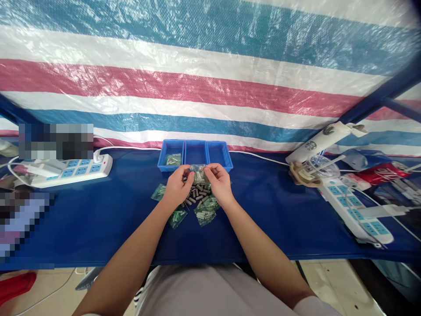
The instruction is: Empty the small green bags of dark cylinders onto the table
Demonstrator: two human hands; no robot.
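Between my two hands I hold a small clear plastic bag (199, 176) with small metallic pieces in it, raised over a pile on the table. My left hand (179, 186) pinches the bag's left edge. Its right edge is pinched by my right hand (219, 182). Under the bag lies a heap of loose grey cylindrical pieces (198, 193), partly covered by my hands. Several filled bags surround the heap, among them one at the front (205, 215) and one by my left wrist (178, 217). Just behind stands a blue three-compartment tray (196, 141); its left compartment holds a filled bag (173, 159).
White power strips lie left (98, 166) and right (358, 210) on the blue table (131, 228). Beside the right strip are a white cup (315, 142), a clear plastic cup (324, 166) and a red can (384, 174). A striped tarp (197, 87) hangs behind.
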